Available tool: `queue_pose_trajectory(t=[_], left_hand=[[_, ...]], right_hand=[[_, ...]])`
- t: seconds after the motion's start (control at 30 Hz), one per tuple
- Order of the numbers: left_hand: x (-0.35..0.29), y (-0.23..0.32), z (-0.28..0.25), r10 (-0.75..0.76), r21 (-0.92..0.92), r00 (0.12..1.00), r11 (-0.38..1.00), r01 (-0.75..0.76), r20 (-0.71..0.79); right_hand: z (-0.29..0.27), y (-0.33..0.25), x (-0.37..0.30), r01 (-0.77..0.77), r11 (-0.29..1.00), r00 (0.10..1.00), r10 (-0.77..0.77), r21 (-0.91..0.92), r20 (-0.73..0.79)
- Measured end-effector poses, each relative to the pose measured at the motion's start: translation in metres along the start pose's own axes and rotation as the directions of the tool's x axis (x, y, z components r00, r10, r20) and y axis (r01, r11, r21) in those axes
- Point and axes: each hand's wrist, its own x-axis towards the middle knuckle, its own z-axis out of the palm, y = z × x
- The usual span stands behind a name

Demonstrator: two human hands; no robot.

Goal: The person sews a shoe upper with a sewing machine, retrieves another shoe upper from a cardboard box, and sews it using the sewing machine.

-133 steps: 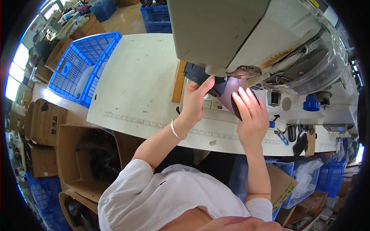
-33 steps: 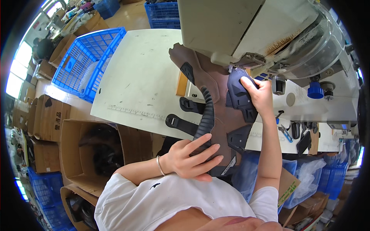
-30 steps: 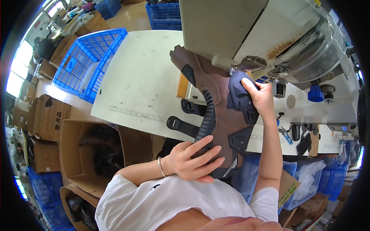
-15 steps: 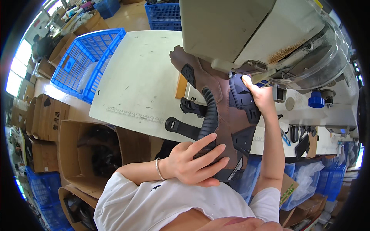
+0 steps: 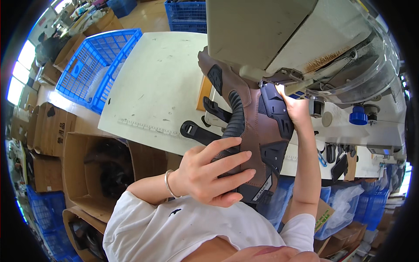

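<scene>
A brown boot upper [image 5: 253,126] with black plastic guards, a ribbed black panel and dangling buckle straps [image 5: 198,132] lies under the sewing machine head [image 5: 262,39]. My left hand [image 5: 209,174] rests across its lower, near part. Those fingers are stretched and spread over the brown surface, and the thumb is hidden. On the right edge, close to the needle area, my right hand [image 5: 297,107] grips the upper by a black guard [image 5: 276,105]. Its thumb shows near the edge; the other fingers are hidden beneath.
A white worktable [image 5: 148,83] with a ruler strip carries the machine. At its left stands a blue crate [image 5: 94,65]. Open cardboard boxes [image 5: 74,170] sit on the near left. To the right are small tools [image 5: 336,161], with bagged bins [image 5: 340,209] below.
The upper has turned slightly, its far end shifting right and its buckle straps swinging left. My left hand has moved a little up and left. My right hand keeps its grip by the guard.
</scene>
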Motion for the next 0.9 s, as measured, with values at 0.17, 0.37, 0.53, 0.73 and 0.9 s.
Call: queue_pose_trajectory(t=[0.17,0.37,0.53,0.73,0.9], left_hand=[[0.004,-0.008,-0.008,0.022,-0.027,0.999,0.999,-0.022,0.023],[0.005,-0.019,-0.014,0.033,-0.079,0.999,0.996,-0.03,0.031],[0.004,-0.031,-0.021,0.024,-0.127,0.999,0.992,-0.018,0.042],[0.007,-0.041,-0.032,0.04,-0.112,0.997,0.993,-0.033,0.069],[-0.006,-0.001,-0.058,-0.106,0.474,0.985,0.88,0.03,0.134]], right_hand=[[0.001,-0.002,-0.003,-0.072,0.996,0.997,0.073,-0.054,0.016],[0.01,-0.019,-0.008,-0.131,0.99,0.991,0.132,0.047,-0.023],[0.018,-0.044,-0.012,-0.176,0.971,0.981,0.186,0.159,-0.053],[0.016,-0.046,-0.013,-0.274,0.937,0.961,0.276,0.217,0.019],[0.003,-0.035,-0.03,-0.225,0.926,0.97,0.183,0.303,0.16]])
